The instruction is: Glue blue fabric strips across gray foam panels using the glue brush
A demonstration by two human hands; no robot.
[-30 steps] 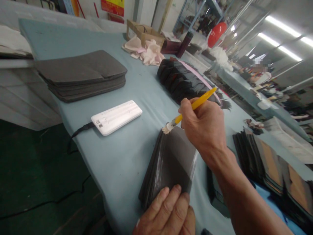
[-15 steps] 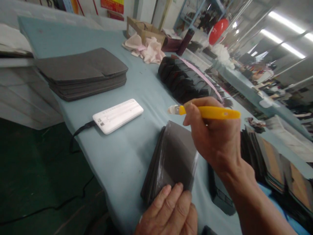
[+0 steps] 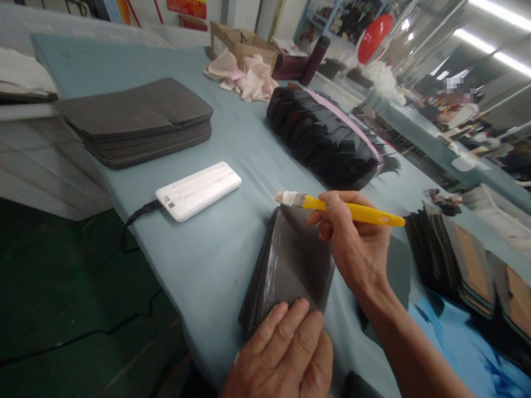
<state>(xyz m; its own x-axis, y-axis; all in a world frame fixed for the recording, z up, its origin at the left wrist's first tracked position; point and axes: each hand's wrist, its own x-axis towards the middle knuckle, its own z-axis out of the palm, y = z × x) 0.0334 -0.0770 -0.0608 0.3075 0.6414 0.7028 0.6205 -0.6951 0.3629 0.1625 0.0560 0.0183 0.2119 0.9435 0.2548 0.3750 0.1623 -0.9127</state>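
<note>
My right hand (image 3: 359, 243) is closed around the yellow handle of a brush (image 3: 375, 214). The brush points left, and its whitish, wet-looking bristles are over the far edge of a fanned stack of dark grey pieces (image 3: 296, 254). Along the left side of the top piece runs a shiny whitish streak. My left hand (image 3: 286, 356) lies flat on the near end of this stack, fingers stretched out. Whether the bristles touch the top piece, I cannot tell.
Left of the stack lies a white power bank (image 3: 199, 190) with a black cable. Behind it is a taller pile of dark sheets (image 3: 141, 119). A black bundle with a pink strip (image 3: 323, 135) lies beyond, near crumpled pale cloth (image 3: 244, 80). More dark and tan pieces (image 3: 468, 260) are at right.
My right hand has come down with the brush, bringing the bristles slightly left and lower, to the stack's far edge. The left hand stays on the stack. The view has shifted slightly.
</note>
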